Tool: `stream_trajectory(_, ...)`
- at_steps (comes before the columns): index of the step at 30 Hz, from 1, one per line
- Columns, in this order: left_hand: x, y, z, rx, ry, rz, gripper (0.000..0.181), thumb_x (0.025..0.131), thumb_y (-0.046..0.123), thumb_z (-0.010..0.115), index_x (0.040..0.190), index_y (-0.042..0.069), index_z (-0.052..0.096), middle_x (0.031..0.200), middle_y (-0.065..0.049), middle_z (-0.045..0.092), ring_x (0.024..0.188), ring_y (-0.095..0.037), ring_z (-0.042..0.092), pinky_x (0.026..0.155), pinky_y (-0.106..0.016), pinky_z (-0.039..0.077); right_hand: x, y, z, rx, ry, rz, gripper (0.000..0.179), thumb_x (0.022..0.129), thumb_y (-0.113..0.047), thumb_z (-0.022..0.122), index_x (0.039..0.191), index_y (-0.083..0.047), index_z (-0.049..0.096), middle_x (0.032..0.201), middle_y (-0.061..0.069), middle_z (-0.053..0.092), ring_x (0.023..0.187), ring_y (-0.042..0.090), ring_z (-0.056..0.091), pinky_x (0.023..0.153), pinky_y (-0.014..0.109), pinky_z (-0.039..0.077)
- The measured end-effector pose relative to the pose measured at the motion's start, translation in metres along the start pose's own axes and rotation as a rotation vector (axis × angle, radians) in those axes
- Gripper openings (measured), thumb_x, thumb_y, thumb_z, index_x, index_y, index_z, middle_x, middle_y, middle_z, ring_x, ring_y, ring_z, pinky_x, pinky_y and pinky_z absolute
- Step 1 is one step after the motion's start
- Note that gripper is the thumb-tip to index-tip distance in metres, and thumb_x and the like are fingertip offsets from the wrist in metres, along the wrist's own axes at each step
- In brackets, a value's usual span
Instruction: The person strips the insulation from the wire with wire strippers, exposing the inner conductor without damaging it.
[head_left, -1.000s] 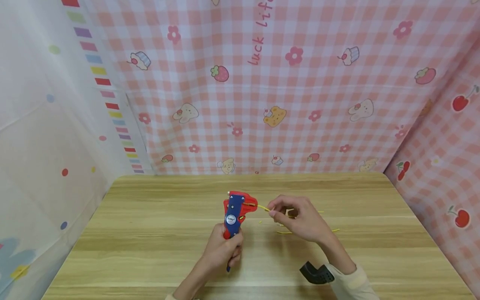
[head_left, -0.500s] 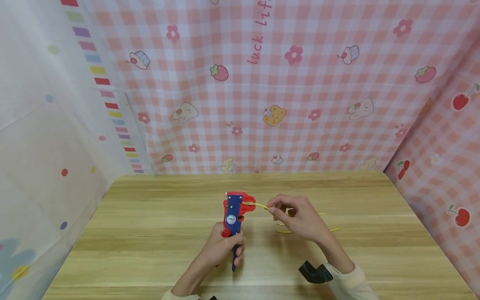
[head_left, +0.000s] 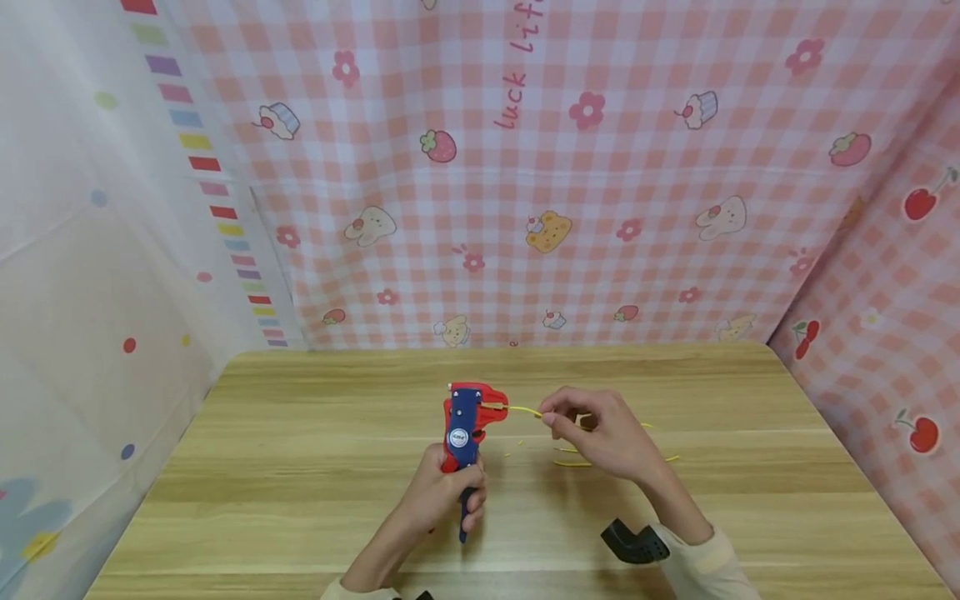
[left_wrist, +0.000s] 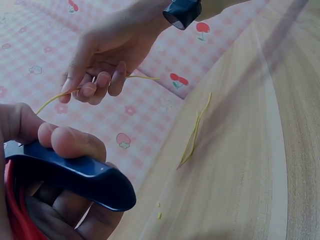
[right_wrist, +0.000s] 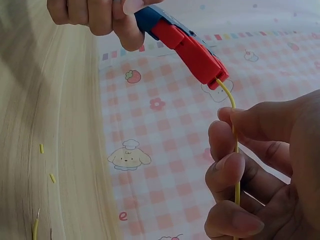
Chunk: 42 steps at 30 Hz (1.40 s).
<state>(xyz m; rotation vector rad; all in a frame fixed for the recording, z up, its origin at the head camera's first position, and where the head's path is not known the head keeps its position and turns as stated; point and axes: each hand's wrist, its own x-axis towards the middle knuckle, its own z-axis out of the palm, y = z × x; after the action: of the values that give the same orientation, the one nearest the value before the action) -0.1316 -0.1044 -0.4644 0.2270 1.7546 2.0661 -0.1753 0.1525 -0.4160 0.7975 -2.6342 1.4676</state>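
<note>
My left hand [head_left: 450,492] grips a red and blue wire stripper [head_left: 461,425] by its handles, with its head up and its red nose facing right. A thin yellow wire [right_wrist: 230,94] is pinched between the thumb and fingertips of my right hand [head_left: 603,433]. One end of this wire reaches the mouth of the red nose; whether its tip sits inside is hidden. In the right wrist view the rest of the wire runs down across the curled fingers. Left wrist view: the stripper's blue handle [left_wrist: 80,172] lies under my left fingers.
More yellow wires [left_wrist: 192,135] lie on the wooden table [head_left: 300,467] below my right hand. One shows a bare metal tip [right_wrist: 38,214]. Two short yellow bits [right_wrist: 52,178] lie left of them. A pink checked cloth [head_left: 480,208] hangs behind the table.
The stripper's handles have spread apart and the tool has shifted slightly left. A second short yellow bit now lies on the table. My right hand still pinches the wire, almost unmoved.
</note>
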Motion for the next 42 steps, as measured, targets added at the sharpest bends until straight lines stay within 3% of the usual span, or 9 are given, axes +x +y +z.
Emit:
stream_trajectory(20,0.002,0.002,0.000,-0.016,0.035,0.002,0.007,0.090,-0.005,0.048,0.087,0.002,0.045,0.051,0.002,0.046,0.037,-0.013,0.049,0.039,-0.025,0.044,-0.001,0.003,-0.011,-0.006,-0.002,0.023,0.006,0.099,-0.021,0.069,0.097,-0.021,0.074,0.072,-0.007,0.065,0.062,0.006,0.056,0.050,0.021,0.045)
stream_trajectory(24,0.004,0.001,-0.004,0.016,0.049,-0.013,0.004,0.092,-0.001,0.050,0.093,-0.003,0.047,0.055,0.000,0.053,0.041,-0.015,0.056,0.046,-0.027,0.050,0.000,0.004,-0.013,-0.020,0.001,0.043,0.005,0.099,-0.021,0.069,0.098,-0.021,0.074,0.072,-0.007,0.066,0.059,0.006,0.053,0.051,0.021,0.044)
stream_trajectory(31,0.009,-0.004,-0.011,0.032,0.088,-0.045,0.024,0.096,0.007,0.058,0.107,-0.013,0.053,0.068,-0.004,0.069,0.058,-0.018,0.071,0.068,-0.036,0.065,0.000,0.010,-0.015,-0.037,0.006,0.073,0.005,0.099,-0.022,0.069,0.100,-0.021,0.074,0.073,-0.006,0.066,0.060,0.007,0.052,0.053,0.021,0.044)
stream_trajectory(42,0.010,-0.008,-0.021,0.040,0.112,-0.068,0.030,0.098,0.008,0.060,0.114,-0.016,0.053,0.073,-0.006,0.072,0.063,-0.021,0.075,0.070,-0.038,0.065,0.001,0.021,-0.015,-0.048,0.015,0.088,0.006,0.099,-0.020,0.068,0.101,-0.021,0.074,0.073,-0.007,0.066,0.062,0.009,0.055,0.056,0.023,0.048)
